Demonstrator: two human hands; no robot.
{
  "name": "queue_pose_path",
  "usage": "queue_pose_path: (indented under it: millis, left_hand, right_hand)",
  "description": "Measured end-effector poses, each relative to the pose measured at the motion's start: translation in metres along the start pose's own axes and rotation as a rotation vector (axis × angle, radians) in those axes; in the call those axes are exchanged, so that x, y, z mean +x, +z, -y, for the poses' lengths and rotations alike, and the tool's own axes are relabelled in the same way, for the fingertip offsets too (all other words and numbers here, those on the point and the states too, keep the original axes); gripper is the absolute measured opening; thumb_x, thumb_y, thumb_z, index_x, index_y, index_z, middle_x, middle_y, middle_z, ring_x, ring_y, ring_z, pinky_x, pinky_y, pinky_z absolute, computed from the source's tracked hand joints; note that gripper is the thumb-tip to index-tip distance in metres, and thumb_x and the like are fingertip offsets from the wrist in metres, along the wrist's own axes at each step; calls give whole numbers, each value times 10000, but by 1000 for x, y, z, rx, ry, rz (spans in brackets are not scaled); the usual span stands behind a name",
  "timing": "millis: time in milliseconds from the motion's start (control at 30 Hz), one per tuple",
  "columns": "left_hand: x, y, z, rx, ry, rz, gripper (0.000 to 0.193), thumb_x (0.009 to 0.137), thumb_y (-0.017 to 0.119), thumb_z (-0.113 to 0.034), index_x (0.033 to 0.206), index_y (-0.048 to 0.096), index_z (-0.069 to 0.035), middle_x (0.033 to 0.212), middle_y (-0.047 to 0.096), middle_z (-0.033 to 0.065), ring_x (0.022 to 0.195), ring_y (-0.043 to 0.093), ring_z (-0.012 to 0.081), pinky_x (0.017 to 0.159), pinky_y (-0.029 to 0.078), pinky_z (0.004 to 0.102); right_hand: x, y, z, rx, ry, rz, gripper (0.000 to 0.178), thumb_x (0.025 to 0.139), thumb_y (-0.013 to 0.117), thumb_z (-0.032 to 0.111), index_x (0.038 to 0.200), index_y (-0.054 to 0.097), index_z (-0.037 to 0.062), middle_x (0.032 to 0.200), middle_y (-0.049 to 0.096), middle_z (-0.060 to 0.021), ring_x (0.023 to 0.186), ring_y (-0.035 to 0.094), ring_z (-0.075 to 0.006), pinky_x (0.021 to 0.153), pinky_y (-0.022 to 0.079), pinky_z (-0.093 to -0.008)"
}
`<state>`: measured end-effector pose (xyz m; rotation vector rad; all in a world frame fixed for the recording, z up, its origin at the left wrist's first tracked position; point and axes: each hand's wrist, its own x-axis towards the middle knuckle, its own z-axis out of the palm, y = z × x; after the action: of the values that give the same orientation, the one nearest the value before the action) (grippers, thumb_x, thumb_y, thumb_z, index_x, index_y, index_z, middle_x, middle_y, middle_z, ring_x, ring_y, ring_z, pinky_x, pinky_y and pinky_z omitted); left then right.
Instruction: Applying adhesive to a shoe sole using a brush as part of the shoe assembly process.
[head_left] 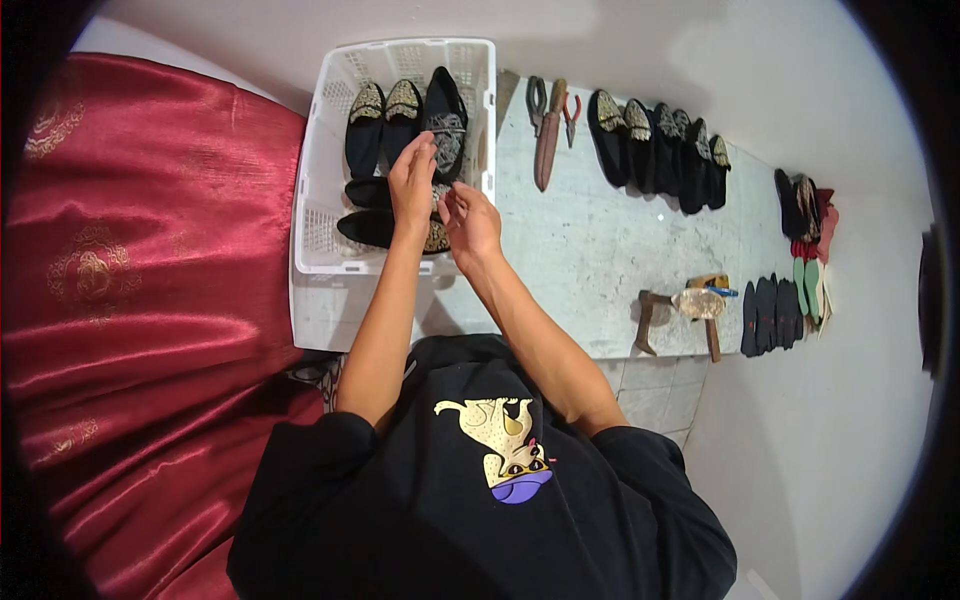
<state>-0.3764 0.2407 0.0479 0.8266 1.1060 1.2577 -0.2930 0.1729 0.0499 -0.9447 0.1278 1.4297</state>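
Left hand (411,187) straight-fingered, right hand (473,223) loosely curled, any grip unclear, above black shoes (403,132) inside white basket (488,130), red-handled pliers (571,127) right of basket

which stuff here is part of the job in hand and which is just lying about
Seemingly in the job:
left hand and right hand, both over the basket
white basket
black shoes inside it

Seemingly lying about:
red-handled pliers
hammer-like tool
row of black shoes on the tabletop
red patterned cloth
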Motion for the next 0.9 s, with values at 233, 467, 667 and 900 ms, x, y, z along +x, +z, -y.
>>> queue_pose_path:
  millis: [233, 467, 667, 900]
  left_hand:
    - [-135, 12, 6, 79, 158, 31, 356, 1119, 502, -191, 1348, 578, 71, 1401, 620, 179, 1316, 605, 273, 1102, 519, 402]
    - [-207, 76, 67, 109, -42, 316, 280, 1111, 512, -163, 1254, 640, 41, 1285, 669, 154, 1169, 678, 243, 1011, 571, 377]
    - [-238, 173, 102, 131, -16, 460, 253, 1100, 528, -144, 1240, 658, 22, 1253, 684, 130, 1148, 684, 230, 984, 580, 370]
    - [-287, 282, 150, 166, 1, 442, 247, 1087, 549, -145, 1248, 667, 0, 1247, 687, 108, 1169, 665, 203, 967, 567, 350]
  right_hand:
    - [-64, -62, 55, -269, -227, 41, 119, 965, 703, 100, 1040, 688, 9, 1000, 671, -57, 905, 649, -143, 790, 579, -307]
    - [-124, -167, 129, -436, -317, -62, 145, 974, 707, 107, 1099, 702, 33, 1045, 685, -39, 970, 654, -130, 837, 570, -321]
    - [-156, -248, 193, -574, -419, -106, 138, 954, 718, 110, 1053, 725, 13, 950, 718, -35, 846, 656, -92, 759, 546, -266]
    - [-161, -327, 294, -795, -650, -97, 134, 945, 707, 66, 1053, 712, -14, 972, 713, -55, 897, 680, -117, 788, 549, -264]
